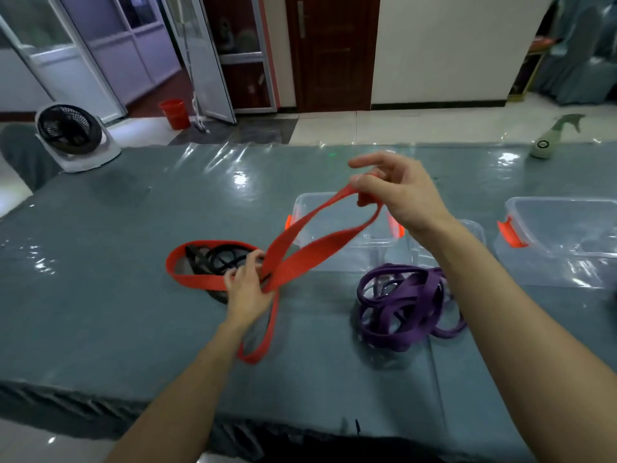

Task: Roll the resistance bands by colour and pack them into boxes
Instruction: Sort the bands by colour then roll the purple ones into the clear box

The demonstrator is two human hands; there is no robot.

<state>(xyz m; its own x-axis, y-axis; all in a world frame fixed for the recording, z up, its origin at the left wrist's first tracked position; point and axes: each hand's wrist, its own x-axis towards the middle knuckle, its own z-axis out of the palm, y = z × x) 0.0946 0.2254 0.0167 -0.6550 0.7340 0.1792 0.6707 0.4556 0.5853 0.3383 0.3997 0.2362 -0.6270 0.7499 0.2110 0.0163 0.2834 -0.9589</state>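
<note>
A long red resistance band [310,248] loops across the middle of the table. My right hand [397,192] pinches one end of it, lifted above a clear plastic box [334,212] with orange clips. Low on the table, my left hand [248,285] grips the band where its strands cross, beside a heap of black bands [217,259]. One red loop lies round the black heap, another hangs toward the table's near edge. A tangled pile of purple bands [404,302] lies to the right. A second clear box [564,235] stands at the far right.
The table [100,279] wears a grey cloth under shiny plastic film. A small white fan [73,138] stands at its back left corner and a spray bottle [551,138] at its back right. A red bucket [173,113] sits on the floor beyond.
</note>
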